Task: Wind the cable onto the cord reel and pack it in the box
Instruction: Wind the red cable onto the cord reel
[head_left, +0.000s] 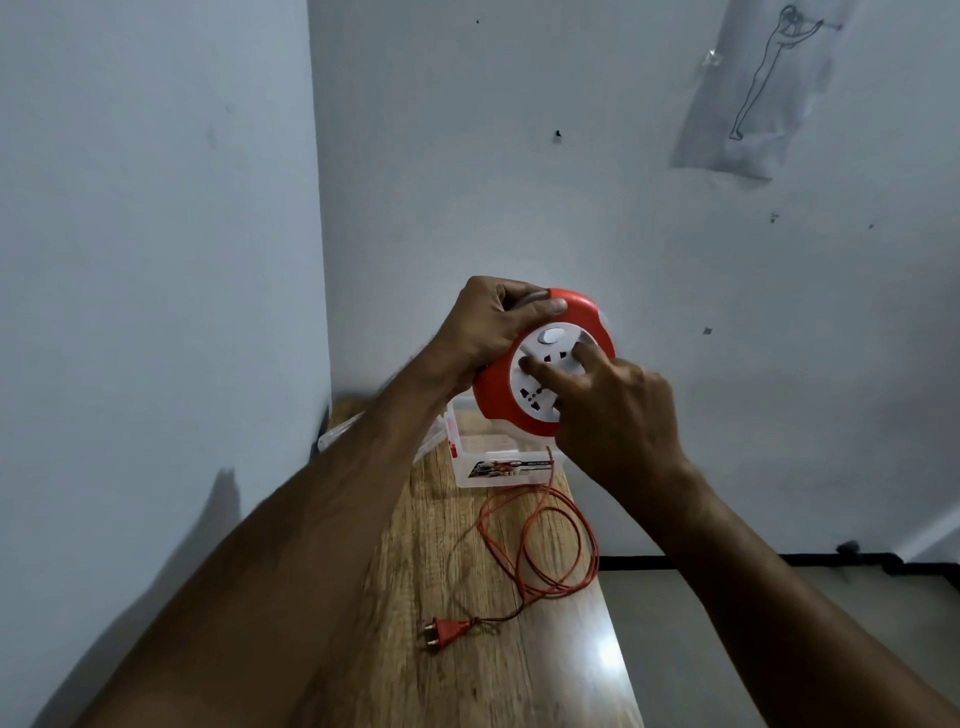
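The cord reel (540, 364) is held above the box (498, 457) at the desk's (441, 545) far end: left hand (488, 327) grips its rim, right hand (613, 410) fingertips press its white face. Cable (540, 545) loops near the desk's right edge, plug (444, 631) mid-desk. The box label is unreadable.

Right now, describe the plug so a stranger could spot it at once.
Start at the wooden table along the left wall. Below the clear box, loose orange cable lies in loops on the tabletop. Follow it toward the camera to its free end: the plug is the small orange piece with two metal pins, lying flat, the only solid lump on that thin cord.
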